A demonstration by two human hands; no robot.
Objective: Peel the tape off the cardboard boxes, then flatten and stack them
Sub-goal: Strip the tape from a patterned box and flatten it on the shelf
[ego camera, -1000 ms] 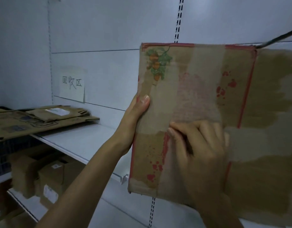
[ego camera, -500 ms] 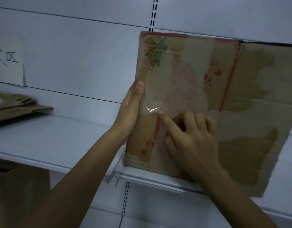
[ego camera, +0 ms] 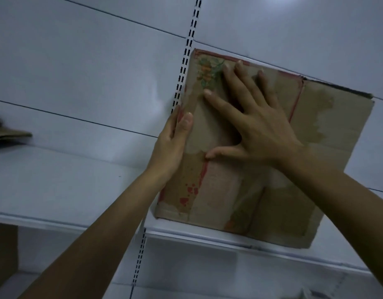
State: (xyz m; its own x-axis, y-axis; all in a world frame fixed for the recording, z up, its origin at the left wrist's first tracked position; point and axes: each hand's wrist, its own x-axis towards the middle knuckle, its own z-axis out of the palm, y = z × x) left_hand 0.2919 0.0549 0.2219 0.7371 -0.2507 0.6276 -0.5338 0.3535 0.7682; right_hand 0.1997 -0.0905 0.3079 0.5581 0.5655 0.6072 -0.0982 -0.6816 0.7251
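cardboard box (ego camera: 328, 160) upright on white shelf (ego camera: 78, 186), flattened cardboard (ego camera: 11, 135) far left

Dim, bluish light; faint glare on the wall (ego camera: 152, 98) left of the left hand (ego camera: 171, 143); frame soft, wall lines bowed, far-left cardboard (ego camera: 9, 134) smeared.

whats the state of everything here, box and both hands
cardboard box: folded flat, held upright, lower edge on the shelf
left hand: grips the box's left edge, thumb on front
right hand: fingers spread flat, pressing the box's face
cardboard at far left: lying flat on the shelf, blurred
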